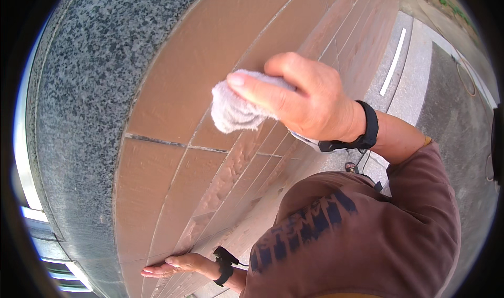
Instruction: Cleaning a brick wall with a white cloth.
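Bunched in my right hand (307, 97) is a whitish terry cloth (240, 105), gripped between thumb and fingers in front of the brown tiled wall (177, 101). Whether the cloth touches the tiles cannot be told. Lower down, my left hand (173, 265) lies at the same wall with its fingers stretched out and nothing held. Pale joints run between the tiles; one darker, rough joint (157, 140) crosses left of the cloth. A speckled grey granite slab (90, 101) borders the tiles. Both wrists wear black straps, and a pale device sits partly hidden under the right wrist.
Grey paving with a white strip (393, 61) lies beyond my right arm. A thin hose or cable (466, 77) loops over the ground farther right. A sandalled foot (350, 167) shows beside my brown shirt. Metal-like rails (67, 276) are at the lower left edge.
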Motion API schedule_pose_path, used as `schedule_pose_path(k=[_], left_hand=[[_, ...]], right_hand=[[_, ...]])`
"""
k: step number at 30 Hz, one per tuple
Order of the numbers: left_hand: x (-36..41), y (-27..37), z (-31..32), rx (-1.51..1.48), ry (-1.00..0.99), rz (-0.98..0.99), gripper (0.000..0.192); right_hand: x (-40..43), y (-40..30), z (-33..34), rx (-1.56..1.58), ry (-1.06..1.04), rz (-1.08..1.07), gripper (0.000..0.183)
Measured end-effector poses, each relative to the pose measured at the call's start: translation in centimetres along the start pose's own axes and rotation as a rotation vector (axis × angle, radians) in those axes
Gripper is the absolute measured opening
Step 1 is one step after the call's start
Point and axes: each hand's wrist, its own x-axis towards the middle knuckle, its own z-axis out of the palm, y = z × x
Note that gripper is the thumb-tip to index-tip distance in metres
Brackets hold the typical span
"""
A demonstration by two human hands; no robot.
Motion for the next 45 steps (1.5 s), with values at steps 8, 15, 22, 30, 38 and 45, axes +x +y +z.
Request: schedule_pose_path(k=[8, 15, 22, 30, 38, 45], left_hand=[[0.5, -0.7, -0.3, 0.006, -0.012, -0.004, 0.075], [-0.3, -1.0, 0.5, -0.019, -0.036, 0.005, 0.075], [-0.1, -1.1, -0.2, -0.01, -0.026, -0.001, 0.074], [-0.6, 6.6, -3.8, -0.017, -0.079, 0.097, 0.059], [-2.1, 13.1, -1.9, -0.068, -0.102, 0.192, 0.065], [-1.8, 13.8, -1.1, -0.064, -0.055, 0.215, 0.061]], right_hand=[[0.8, 13.1, -4.4, -0.035, 0.264, 0.366, 0.032], [0.4, 11.3, -2.5, 0.462, 0.361, 0.543, 0.03], [0.8, 1.0, -0.2, 0.265, 0.141, 0.326, 0.039], [-1.2, -6.1, 1.5, 0.333, -0.053, 0.014, 0.036], [0.2, 4.3, -3.4, 0.093, -0.006, 0.192, 0.043], [-0.5, 18.3, -7.8, -0.049, 0.162, 0.556, 0.044]])
